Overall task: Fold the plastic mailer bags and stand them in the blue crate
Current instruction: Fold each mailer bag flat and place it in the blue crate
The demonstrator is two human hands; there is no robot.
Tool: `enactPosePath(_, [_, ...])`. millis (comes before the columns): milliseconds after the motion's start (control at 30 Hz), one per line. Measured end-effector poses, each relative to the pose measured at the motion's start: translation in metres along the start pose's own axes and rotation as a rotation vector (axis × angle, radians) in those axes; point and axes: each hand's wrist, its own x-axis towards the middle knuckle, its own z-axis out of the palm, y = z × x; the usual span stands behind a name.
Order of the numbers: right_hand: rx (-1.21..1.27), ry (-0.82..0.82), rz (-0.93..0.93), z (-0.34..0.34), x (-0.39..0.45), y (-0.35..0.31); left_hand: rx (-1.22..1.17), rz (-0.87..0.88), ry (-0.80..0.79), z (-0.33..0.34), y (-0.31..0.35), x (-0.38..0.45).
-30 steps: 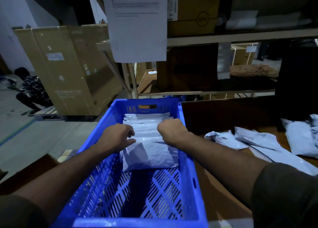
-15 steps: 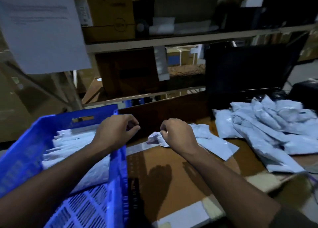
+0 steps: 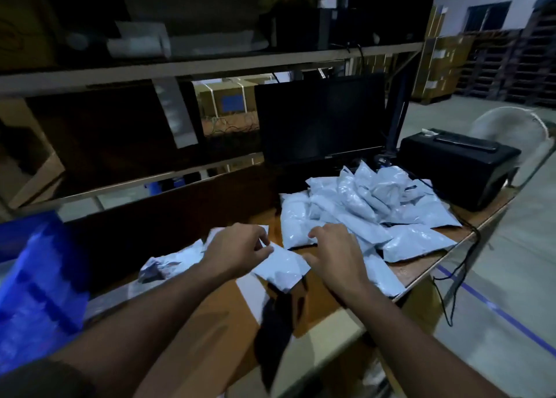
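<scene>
Mailer bags, a big heap of them point(image 3: 370, 208), lie loose and unfolded on the right half of the table point(image 3: 216, 313), in front of the dark monitor point(image 3: 322, 118) and beside the black printer point(image 3: 457, 166); by my reckoning most of the job is left. At the left edge sits the blue crate point(image 3: 39, 280), blurred, so I cannot tell what stands inside it. Smaller and nearer, one mailer bag point(image 3: 282, 266) lies flat between the two hands, its long axis running from far-left to near-right, one corner pointing at the person. Another crumpled one point(image 3: 168, 265) lies just left of it. Over that flat bag the left hand point(image 3: 237, 248) curls, thumb and fingertips seeming to pinch its upper edge. Next to it the right hand point(image 3: 337, 254) presses down with fingers bent, on that bag and the heap's near edge; whether it grips, I cannot tell.
</scene>
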Motion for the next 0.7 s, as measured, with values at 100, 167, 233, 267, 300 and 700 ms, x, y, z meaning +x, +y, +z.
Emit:
enactPosePath(100, [-0.095,-0.026,0.021,0.01,-0.007,0.031,-0.089,-0.058,-0.021,0.029,0.025,0.018])
enactPosePath(167, [-0.096,-0.029,0.036,0.017,-0.01,0.043,-0.16,-0.102,-0.038,0.046,0.037,0.023])
enactPosePath(233, [-0.075,-0.029,0.027,0.021,-0.012,0.049,-0.219,-0.148,-0.035,0.056,0.045,0.023])
enactPosePath(267, [-0.064,-0.023,0.018,0.023,-0.012,0.05,-0.242,-0.168,-0.028,0.059,0.046,0.022])
enactPosePath(300, [-0.046,-0.01,0.013,0.023,-0.012,0.05,-0.261,-0.189,-0.025,0.061,0.046,0.021])
enactPosePath(700, [0.396,-0.005,-0.437,0.027,-0.042,0.006,-1.262,-0.844,0.208,0.028,0.008,-0.022])
